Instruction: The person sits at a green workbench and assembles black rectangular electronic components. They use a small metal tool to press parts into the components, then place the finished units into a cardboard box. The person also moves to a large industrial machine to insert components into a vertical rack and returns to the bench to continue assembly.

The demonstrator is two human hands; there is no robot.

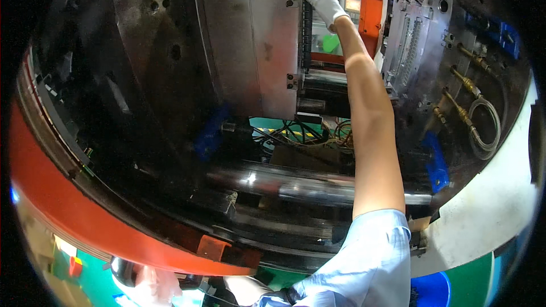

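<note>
My right hand (326,8), in a white glove, reaches far into the gap between two steel mould halves. Its fingers bend around the upper end of a long black ribbed strip (307,37), which stands along the edge of the left mould half (273,40). The fingertips are partly hidden against the strip. Across the gap, the right mould half (418,40) shows a face with rows of fine ridges. I cannot make out my left hand; a pale blurred shape (244,289) lies at the lower edge beside my blue clothing.
Beneath my forearm runs a thick polished bar (273,185), with loose cables (301,133) behind it. Brass fittings and a coiled hose (486,128) sit on the right. Blue clamps (437,162) stick out from the plates. An orange machine edge (114,233) curves along the lower left.
</note>
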